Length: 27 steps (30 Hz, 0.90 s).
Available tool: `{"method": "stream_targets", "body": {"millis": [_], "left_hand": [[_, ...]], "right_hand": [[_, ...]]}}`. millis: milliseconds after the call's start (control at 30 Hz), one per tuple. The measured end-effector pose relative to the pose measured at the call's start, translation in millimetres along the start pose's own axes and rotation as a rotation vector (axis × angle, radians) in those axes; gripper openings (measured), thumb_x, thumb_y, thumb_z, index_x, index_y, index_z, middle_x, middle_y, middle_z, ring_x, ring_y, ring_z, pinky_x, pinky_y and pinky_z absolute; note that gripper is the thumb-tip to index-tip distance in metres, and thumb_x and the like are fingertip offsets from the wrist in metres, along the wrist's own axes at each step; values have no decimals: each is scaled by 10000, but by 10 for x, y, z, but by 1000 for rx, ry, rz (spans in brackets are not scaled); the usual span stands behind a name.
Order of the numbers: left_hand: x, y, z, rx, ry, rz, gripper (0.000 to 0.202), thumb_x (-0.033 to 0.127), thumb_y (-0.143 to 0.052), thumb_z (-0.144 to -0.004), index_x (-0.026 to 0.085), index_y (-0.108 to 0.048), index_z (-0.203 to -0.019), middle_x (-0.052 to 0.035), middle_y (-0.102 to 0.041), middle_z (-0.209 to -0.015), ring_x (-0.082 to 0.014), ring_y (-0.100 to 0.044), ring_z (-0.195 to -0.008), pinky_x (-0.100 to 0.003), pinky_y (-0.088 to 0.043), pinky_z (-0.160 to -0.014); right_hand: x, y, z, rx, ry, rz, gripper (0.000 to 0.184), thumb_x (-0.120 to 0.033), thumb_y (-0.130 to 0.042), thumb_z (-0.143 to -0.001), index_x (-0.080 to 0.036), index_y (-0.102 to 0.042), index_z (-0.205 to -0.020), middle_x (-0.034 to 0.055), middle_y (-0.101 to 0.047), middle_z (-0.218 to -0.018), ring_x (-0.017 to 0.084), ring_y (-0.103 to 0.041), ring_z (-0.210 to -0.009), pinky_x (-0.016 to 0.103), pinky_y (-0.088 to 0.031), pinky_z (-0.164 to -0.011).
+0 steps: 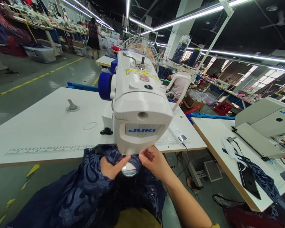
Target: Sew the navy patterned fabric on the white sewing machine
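A white sewing machine with a JUKI label stands right in front of me. Dark blue patterned lace fabric drapes over my lap and runs up under the machine's head. My left hand grips the fabric just left of the machine's end, thumb pressed on top and the other fingers hidden in the cloth. On the other side my right hand pinches the fabric edge between thumb and curled fingers, close below the head. Between both hands shows a shiny round metal part. The needle is hidden behind the head.
On the white table lie a grey cone-shaped object with cord, a thin loop of thread and a printed ruler scale. To the right, a second table bears another machine and a phone. A person stands far back.
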<state>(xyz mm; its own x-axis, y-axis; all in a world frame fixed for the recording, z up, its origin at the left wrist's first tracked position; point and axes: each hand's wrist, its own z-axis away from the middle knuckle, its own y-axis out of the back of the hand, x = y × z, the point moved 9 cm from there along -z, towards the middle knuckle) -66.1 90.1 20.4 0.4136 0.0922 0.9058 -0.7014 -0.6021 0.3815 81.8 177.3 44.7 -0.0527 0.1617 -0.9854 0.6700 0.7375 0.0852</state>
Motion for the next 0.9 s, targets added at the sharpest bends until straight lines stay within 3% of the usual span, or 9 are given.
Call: {"method": "stream_targets", "body": {"millis": [100, 267, 433, 567, 733, 900], "left_hand": [[-20, -9, -2, 2, 3, -16, 330, 524, -687, -700, 218, -762, -795, -42, -780, -756, -312, -723, -919, -435, -531, -923], [-8, -35, 12, 32, 0, 31, 343, 533, -659, -705, 206, -746, -762, -49, -741, -638, -322, -718, -942, -425, -566, -862], [-100, -14, 41, 81, 59, 26, 396, 551, -687, -668, 169, -742, -758, -88, -765, -727, -297, -730, -746, -420, -589, -737], [-220, -65, 46, 35, 109, 61, 445, 611, -676, -651, 171, -714, -709, -82, -746, -676, -268, -710, -638, -394, -584, -635], [-162, -101, 39, 24, 64, 143, 422, 604, -657, -685, 190, -721, -728, -84, -775, -779, -281, -731, -779, -406, -592, -759], [-26, -130, 32, -53, 33, 209, 347, 532, -644, -731, 201, -746, -724, -64, -767, -711, -291, -735, -856, -434, -564, -896]], "right_hand": [[-21, 52, 30, 34, 23, 67, 114, -275, -636, -838, -202, -596, -915, -5, -619, -795, 121, -590, -743, 252, -486, -708], [13, 123, 45, 86, -55, 47, 189, -384, -680, -823, -200, -644, -847, 26, -707, -773, 165, -672, -719, 277, -527, -663], [-159, 103, 45, 227, 131, 291, 117, -308, -705, -789, -208, -680, -733, 20, -681, -758, 144, -593, -651, 242, -453, -573], [-134, -28, 37, 175, 159, 385, 122, -308, -663, -837, -203, -679, -777, 7, -667, -713, 135, -571, -617, 239, -439, -569], [-239, -54, 61, 140, 289, 478, 79, -283, -651, -878, -221, -675, -836, 12, -699, -789, 152, -628, -707, 249, -476, -627], [-405, -187, 195, 71, 596, 723, 122, -233, -551, -960, -244, -663, -1006, 33, -731, -910, 177, -651, -854, 308, -512, -786]]}}
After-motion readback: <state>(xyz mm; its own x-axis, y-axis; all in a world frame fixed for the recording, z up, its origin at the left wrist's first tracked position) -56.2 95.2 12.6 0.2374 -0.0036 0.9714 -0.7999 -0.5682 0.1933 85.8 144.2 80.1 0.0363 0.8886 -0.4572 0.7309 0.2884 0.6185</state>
